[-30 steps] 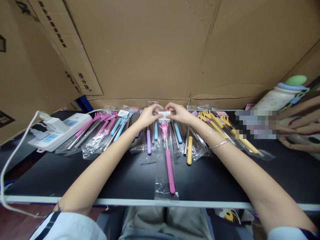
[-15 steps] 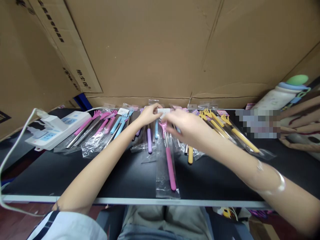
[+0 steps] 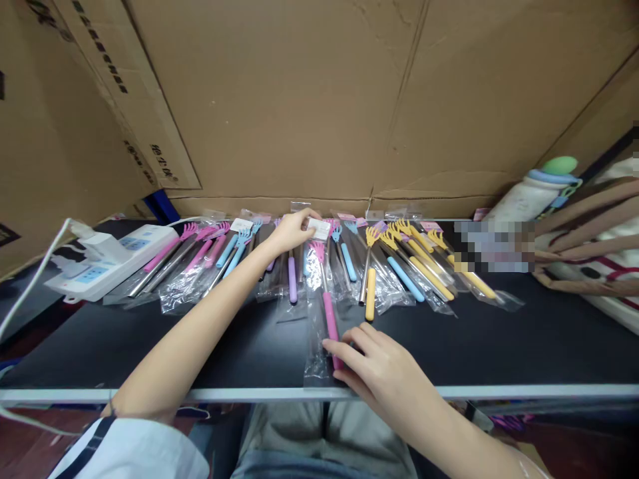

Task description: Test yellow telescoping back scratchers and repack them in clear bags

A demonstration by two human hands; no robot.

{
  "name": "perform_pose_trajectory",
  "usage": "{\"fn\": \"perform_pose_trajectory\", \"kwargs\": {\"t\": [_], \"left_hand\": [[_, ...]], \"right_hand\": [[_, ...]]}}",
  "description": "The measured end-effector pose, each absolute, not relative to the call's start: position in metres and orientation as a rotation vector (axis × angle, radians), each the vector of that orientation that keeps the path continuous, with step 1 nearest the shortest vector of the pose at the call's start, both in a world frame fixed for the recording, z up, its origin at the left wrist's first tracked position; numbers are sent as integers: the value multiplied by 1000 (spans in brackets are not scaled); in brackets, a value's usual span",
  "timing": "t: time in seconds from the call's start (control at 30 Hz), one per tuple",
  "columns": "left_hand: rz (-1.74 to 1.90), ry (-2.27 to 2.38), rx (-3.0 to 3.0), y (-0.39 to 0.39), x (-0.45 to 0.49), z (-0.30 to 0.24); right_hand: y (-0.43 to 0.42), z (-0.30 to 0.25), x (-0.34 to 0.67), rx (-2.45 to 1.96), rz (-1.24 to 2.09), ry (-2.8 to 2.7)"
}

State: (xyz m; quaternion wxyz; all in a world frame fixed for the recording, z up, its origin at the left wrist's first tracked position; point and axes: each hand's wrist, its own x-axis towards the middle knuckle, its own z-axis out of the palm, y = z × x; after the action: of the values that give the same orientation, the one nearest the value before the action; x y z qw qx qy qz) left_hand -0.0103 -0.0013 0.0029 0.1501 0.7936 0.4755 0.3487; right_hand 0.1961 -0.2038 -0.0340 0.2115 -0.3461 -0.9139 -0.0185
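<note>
At the near tabletop (image 3: 150,346) edge the right hand (image 3: 379,372) lies with loose, open fingers on the handle end of the pink scratcher (image 3: 327,313) in its bag, while the left hand (image 3: 292,229) pinches the bag's white label (image 3: 319,228) at the far end.

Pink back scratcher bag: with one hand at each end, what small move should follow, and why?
Probably lift it clear of the table. The left hand pinches the white header label, the right hand rests fingers on the pink back scratcher bag near the handle end, so both ends are held.
</note>
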Motion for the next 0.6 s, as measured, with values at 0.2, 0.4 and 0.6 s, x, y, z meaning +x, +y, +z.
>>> {"fn": "perform_pose_trajectory", "kwargs": {"t": [0.2,0.4,0.6], "left_hand": [[1053,1363,2135,-1,-18,3],[1094,1347,1889,-8,-22,15],[1163,1299,1734,-23,-24,35]], "right_hand": [[-205,-43,203,-887,78,-2377],[-209,-39,214,-841,420,-2049],[-199,-29,235,-980,984,-1404]]}}
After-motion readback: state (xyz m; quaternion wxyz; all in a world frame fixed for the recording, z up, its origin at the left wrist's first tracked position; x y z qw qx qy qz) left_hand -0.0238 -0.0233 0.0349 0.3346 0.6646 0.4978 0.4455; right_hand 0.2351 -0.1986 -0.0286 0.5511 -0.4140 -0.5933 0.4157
